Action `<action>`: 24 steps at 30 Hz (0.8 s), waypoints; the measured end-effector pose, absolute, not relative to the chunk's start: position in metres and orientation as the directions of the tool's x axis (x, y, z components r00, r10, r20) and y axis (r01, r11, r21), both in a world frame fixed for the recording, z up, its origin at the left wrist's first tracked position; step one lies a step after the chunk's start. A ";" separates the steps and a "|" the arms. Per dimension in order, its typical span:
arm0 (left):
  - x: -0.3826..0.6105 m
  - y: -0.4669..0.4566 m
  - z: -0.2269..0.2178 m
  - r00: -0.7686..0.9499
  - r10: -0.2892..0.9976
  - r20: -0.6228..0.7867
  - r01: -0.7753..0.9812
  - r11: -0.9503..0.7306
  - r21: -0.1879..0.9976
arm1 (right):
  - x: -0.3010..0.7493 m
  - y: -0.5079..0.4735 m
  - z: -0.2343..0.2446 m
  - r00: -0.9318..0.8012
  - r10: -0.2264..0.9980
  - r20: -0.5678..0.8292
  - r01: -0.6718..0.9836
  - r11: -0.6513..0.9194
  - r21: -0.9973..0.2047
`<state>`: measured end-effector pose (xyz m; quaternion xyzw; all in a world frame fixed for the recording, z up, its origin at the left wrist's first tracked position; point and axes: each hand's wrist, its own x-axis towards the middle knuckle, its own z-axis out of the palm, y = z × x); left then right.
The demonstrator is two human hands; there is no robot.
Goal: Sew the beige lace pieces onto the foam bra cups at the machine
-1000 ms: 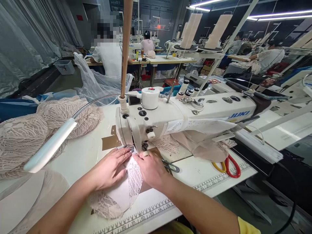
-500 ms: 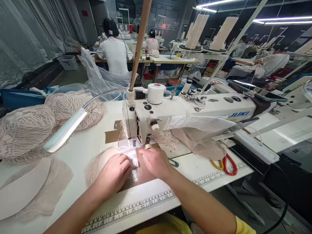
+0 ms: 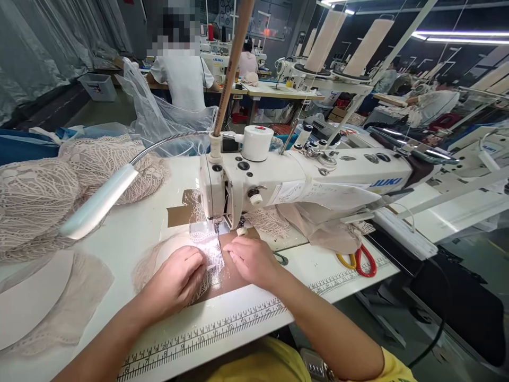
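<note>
A beige lace cup piece (image 3: pixel 164 248) lies under the needle area of a white JUKI sewing machine (image 3: pixel 274 183). Brightly lit by the lamp, its lace edge (image 3: pixel 212 248) reaches the presser foot (image 3: pixel 217 227). My left hand (image 3: pixel 183 273) is curled over the lace, its fingers closed on the near part of it. To the right of that edge, my right hand (image 3: pixel 251 260) rests on the brown machine bed plate (image 3: pixel 226 282), thumb and fingertips pressed together. Whether a bit of cloth or thread is between those fingertips is too small to tell.
Left of the machine stand stacked lace cups (image 3: pixel 37 201), a lamp (image 3: pixel 99 201) on a bendy neck, and flat cut pieces (image 3: pixel 85 297). Red-handled scissors (image 3: pixel 366 261) lie at right. A printed ruler (image 3: pixel 207 335) runs along the front edge. Co-workers sit further back.
The lace edge between my hands now lies flatter and more spread out. My left hand has shifted slightly left, and my right hand stays near the edge. The whole view has tilted a little.
</note>
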<state>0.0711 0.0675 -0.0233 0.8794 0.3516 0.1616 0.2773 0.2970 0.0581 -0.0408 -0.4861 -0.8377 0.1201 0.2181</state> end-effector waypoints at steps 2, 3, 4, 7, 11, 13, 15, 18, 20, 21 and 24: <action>0.070 0.068 -0.024 0.704 0.705 0.090 0.525 -0.600 0.604 | 0.298 0.054 -0.034 -0.526 0.829 0.188 0.740 0.556 -0.379; 0.069 0.068 -0.024 0.709 0.699 0.091 0.521 -0.607 0.600 | 0.298 0.051 -0.031 -0.568 0.808 0.154 0.733 0.582 -0.351; 0.069 0.068 -0.025 0.718 0.690 0.093 0.517 -0.617 0.593 | 0.298 0.047 -0.028 -0.603 0.789 0.118 0.730 0.606 -0.316; 0.069 0.069 -0.027 0.753 0.646 0.122 0.495 -0.679 0.542 | 0.297 0.036 -0.027 -0.644 0.763 0.061 0.738 0.640 -0.215; 0.070 0.069 -0.033 0.793 0.580 0.185 0.467 -0.775 0.426 | 0.294 0.023 -0.034 -0.610 0.786 0.101 0.764 0.617 -0.188; 0.072 0.068 -0.035 0.799 0.568 0.198 0.470 -0.795 0.383 | 0.293 0.019 -0.038 -0.585 0.798 0.144 0.774 0.602 -0.194; 0.073 0.067 -0.036 0.804 0.560 0.201 0.474 -0.807 0.352 | 0.293 0.016 -0.041 -0.572 0.799 0.187 0.775 0.601 -0.195; 0.076 0.066 -0.036 0.810 0.546 0.212 0.473 -0.823 0.314 | 0.294 0.015 -0.044 -0.564 0.799 0.210 0.775 0.600 -0.200; 0.077 0.066 -0.035 0.812 0.539 0.224 0.473 -0.832 0.288 | 0.295 0.016 -0.045 -0.561 0.802 0.205 0.776 0.596 -0.208; 0.078 0.066 -0.034 0.813 0.536 0.229 0.473 -0.836 0.278 | 0.295 0.016 -0.045 -0.560 0.803 0.201 0.775 0.594 -0.214; 0.080 0.065 -0.033 0.816 0.531 0.229 0.474 -0.840 0.263 | 0.296 0.017 -0.045 -0.564 0.801 0.201 0.763 0.598 -0.243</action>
